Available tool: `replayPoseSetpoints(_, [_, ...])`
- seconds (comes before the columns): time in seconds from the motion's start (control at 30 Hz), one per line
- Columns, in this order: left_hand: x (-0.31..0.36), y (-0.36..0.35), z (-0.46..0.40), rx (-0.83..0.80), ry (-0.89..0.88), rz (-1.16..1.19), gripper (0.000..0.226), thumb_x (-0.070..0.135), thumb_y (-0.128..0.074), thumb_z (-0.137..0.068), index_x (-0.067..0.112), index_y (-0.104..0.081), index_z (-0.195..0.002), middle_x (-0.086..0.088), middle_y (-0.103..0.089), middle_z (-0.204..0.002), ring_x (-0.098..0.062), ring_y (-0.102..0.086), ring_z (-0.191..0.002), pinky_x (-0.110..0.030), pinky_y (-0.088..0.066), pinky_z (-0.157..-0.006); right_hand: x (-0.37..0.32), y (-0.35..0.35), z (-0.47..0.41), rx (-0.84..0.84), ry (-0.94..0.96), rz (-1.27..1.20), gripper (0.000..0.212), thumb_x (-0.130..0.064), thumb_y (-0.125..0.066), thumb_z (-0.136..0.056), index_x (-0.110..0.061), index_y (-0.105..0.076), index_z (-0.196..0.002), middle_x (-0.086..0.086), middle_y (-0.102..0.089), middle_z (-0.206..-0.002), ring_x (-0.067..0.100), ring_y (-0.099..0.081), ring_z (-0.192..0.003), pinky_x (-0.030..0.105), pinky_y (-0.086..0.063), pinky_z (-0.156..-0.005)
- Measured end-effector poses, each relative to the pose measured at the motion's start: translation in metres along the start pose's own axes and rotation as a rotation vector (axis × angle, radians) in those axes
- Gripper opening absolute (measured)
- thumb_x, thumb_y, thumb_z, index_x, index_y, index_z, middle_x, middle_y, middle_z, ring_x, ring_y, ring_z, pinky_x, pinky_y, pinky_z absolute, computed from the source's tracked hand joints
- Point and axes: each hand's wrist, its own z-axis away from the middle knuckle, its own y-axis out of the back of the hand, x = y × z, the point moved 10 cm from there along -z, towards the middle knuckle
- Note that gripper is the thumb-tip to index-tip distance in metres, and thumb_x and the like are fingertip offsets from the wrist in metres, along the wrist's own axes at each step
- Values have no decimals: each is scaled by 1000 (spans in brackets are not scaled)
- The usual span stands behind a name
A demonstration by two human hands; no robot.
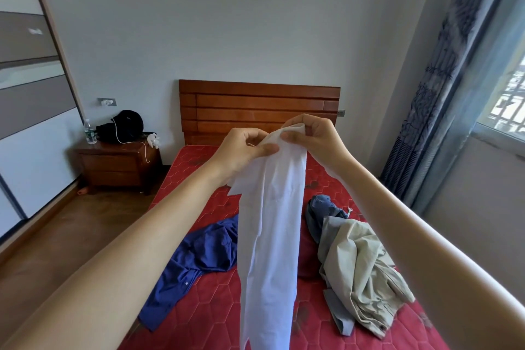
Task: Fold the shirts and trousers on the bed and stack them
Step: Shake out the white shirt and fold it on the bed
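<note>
A white shirt (pixel 270 236) hangs in a long strip in front of me, held up above the red bed (pixel 216 310). My left hand (pixel 244 150) pinches its top edge from the left and my right hand (pixel 309 136) pinches the same edge from the right, the two hands close together. On the bed lie a blue shirt (pixel 196 258) to the left, crumpled beige trousers (pixel 360 270) to the right, and a grey-blue garment (pixel 321 213) behind the trousers. The white shirt hides the middle of the bed.
A wooden headboard (pixel 258 105) stands against the far wall. A nightstand (pixel 119 165) at the left carries a water bottle (pixel 90 132) and a black bag (pixel 125 125). A wardrobe lines the left wall; curtains (pixel 431 88) and a window are at the right.
</note>
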Motion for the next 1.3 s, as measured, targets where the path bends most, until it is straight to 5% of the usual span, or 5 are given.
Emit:
replayPoseSetpoints(0.33, [12,14,6,214,-187,-32,11,26,-74,-83,25,-73,-94,11,-73,-88,-3,-68,-85,-16,-53,-74,-18,-4,-11,-48,57,320,9,-24,-80,-77,-29,-74,-81,-9,-71,-74,4,-63,-69,18,-47,-62])
replayPoseSetpoints(0.57, [-95,-7,49,-4,206,-87,108,59,-83,-58,27,-31,-148,17,-57,-130,-3,-58,-111,-29,-48,-94,-12,44,-13,139,-14,81,13,-13,-77,-78,-26,-75,-79,-8,-72,-73,8,-65,-68,23,-53,-65])
replayPoseSetpoints(0.83, [-136,-21,64,231,211,-104,33,19,-66,-90,-8,-57,-74,-6,-57,-65,-21,-51,-59,-34,-39,-66,-15,69,-15,194,-5,78,10,-17,-78,-76,-25,-77,-81,-5,-72,-78,13,-64,-75,33,-53,-74])
replayPoseSetpoints(1.13, [-62,6,77,458,-348,-499,26,-19,-60,-79,5,-69,-81,-3,-69,-80,-14,-63,-65,-31,-52,-60,2,111,-1,433,-139,253,14,-26,-82,-72,-35,-73,-68,-16,-68,-65,5,-62,-64,29,-55,-66])
replayPoseSetpoints(1.3, [-95,-57,88,294,-143,-390,51,22,-69,-88,7,-52,-133,-7,-52,-128,-12,-51,-112,-31,-47,-94,-15,99,-10,459,-108,289,14,-28,-81,-69,-36,-71,-62,-11,-66,-63,7,-58,-60,28,-52,-61])
